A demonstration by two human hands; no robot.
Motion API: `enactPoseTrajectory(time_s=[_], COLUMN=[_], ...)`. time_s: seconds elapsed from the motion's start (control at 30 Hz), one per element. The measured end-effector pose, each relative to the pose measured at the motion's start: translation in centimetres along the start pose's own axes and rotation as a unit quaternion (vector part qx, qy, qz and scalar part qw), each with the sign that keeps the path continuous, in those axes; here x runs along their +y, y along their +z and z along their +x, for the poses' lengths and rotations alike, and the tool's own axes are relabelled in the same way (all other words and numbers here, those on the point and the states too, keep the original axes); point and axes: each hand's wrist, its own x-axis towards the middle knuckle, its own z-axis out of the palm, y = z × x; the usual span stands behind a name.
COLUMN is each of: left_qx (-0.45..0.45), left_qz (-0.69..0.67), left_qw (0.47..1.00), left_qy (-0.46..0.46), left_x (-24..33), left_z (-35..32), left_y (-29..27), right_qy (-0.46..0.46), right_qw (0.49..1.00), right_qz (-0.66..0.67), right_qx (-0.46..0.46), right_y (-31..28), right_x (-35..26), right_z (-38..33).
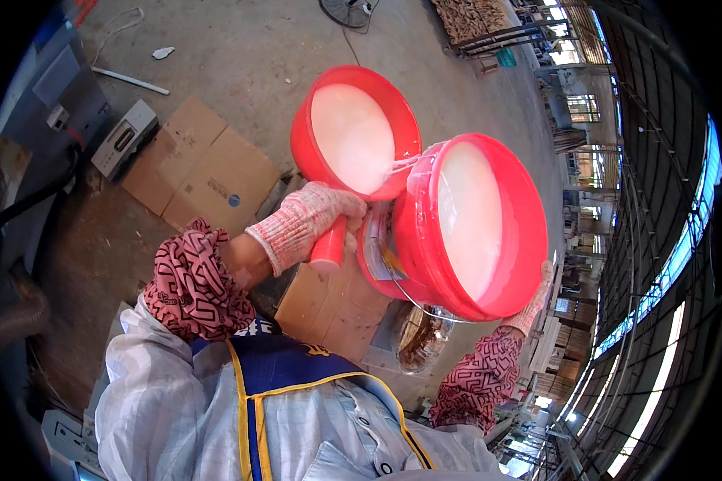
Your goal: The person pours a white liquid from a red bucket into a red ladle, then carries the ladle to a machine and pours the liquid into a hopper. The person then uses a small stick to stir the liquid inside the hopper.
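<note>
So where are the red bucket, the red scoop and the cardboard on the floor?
red bucket (529,232): head view, on its right rim.
red scoop (301,140): head view, on its left wall.
cardboard (204,164): head view, middle of the flat sheet.

I log two items: a red handled scoop, tilted, filled with milky white liquid, touching the rim of a red bucket, also tilted, wire-bailed, holding the same white liquid, both held aloft above the floor.
</note>
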Motion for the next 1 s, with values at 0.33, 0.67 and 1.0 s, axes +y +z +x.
enactPoseTrajectory(time_s=[0.33, 0.67, 1.0], left_qx=[-0.120, -0.090, -0.093], left_qz=[0.337, 0.425, 0.422], left_qw=[0.896, 0.861, 0.813], left_qy=[0.262, 0.264, 0.391], left_x=[-2.4, -3.3, -1.1], left_z=[3.4, 5.0, 1.9], left_y=[-2.6, -2.7, -1.3], right_qy=[0.022, -0.005, -0.098], right_qw=[0.998, 0.997, 0.968], right_qz=[0.028, -0.010, -0.122], right_qx=[-0.053, -0.072, -0.194], right_y=[-1.6, -2.5, -9.9], right_x=[0.2, 0.8, 2.4], right_z=[1.1, 1.2, 7.8])
